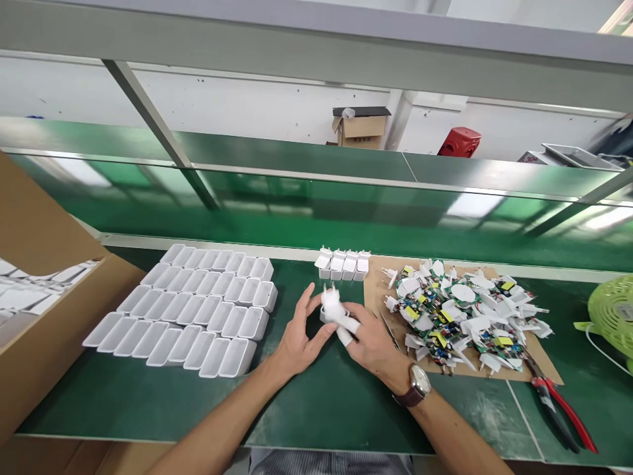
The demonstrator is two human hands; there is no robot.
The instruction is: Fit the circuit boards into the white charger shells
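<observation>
Two hands meet over the middle of the green worktop, both closed on one white plug (330, 305). The left hand (299, 340) cups it from the near left with fingers half spread; the right hand (368, 343), white cots on its fingertips and a watch (419, 384) at the wrist, pinches it from the right. The plug sits just above the mat, pins pointing up and away.

Empty shells (188, 310) lie in close rows toward the left edge, beside a carton (44, 316). Four finished plugs (343, 264) stand in a line at the far edge. A card sheet (539, 363) to the right carries a loose heap of boards (459, 316) and caps. Red pliers (564, 409) lie at the near right corner, a green fan (616, 313) at the right edge.

Risks, as judged: the grip is by fingertips only, so the plug may twist out and drop. The right forearm lies close to the heap, and a sweep could scatter parts off the sheet. The left wrist passes near the shell rows and could knock them askew
</observation>
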